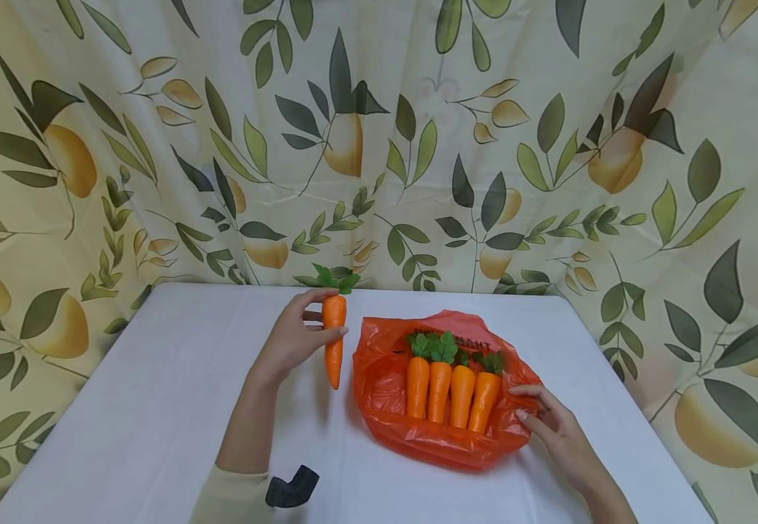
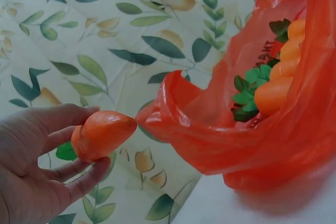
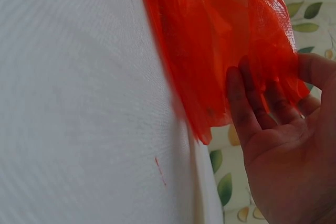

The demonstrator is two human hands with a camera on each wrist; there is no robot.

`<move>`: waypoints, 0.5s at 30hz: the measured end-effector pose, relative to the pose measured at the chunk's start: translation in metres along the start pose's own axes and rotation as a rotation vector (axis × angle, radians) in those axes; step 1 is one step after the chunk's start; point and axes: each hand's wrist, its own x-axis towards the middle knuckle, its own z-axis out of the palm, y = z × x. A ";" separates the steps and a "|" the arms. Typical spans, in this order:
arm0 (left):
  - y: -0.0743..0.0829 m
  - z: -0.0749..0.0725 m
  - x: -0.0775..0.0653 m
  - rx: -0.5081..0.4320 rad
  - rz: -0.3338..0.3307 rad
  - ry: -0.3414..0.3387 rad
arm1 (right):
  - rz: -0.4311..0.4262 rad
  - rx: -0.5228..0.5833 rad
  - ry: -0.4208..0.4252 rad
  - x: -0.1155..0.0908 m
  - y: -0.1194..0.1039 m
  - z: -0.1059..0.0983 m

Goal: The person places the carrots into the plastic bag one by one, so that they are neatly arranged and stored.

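Observation:
My left hand [image 1: 290, 336] holds a carrot [image 1: 333, 331] between thumb and fingers, upright with its leafy top above and tip down, left of a red plastic bag [image 1: 385, 429]. In the left wrist view the carrot [image 2: 107, 132] points its tip toward the bag [image 2: 210, 150]. Several more carrots [image 1: 440, 389] lie side by side in the bag's wide mouth, leaves toward the back, their lower ends hidden by the front fold. My right hand [image 1: 558, 433] pinches the bag's right edge; in the right wrist view its fingers [image 3: 239, 98] lie against the thin red plastic.
A white-covered table [image 1: 156, 407] carries the bag. Behind it and at both sides hangs a curtain [image 1: 379, 145] printed with leaves and fruit. A black strap-like piece [image 1: 292, 487] shows beside the left sleeve [image 1: 234, 498].

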 end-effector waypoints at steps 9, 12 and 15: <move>0.007 0.014 0.003 -0.021 0.022 -0.019 | -0.002 -0.002 0.002 0.001 0.002 0.000; 0.009 0.019 0.004 -0.028 0.035 -0.023 | -0.004 -0.004 0.002 0.001 0.001 0.000; 0.012 0.026 0.005 -0.029 0.048 -0.032 | -0.004 -0.005 0.000 0.000 0.001 0.000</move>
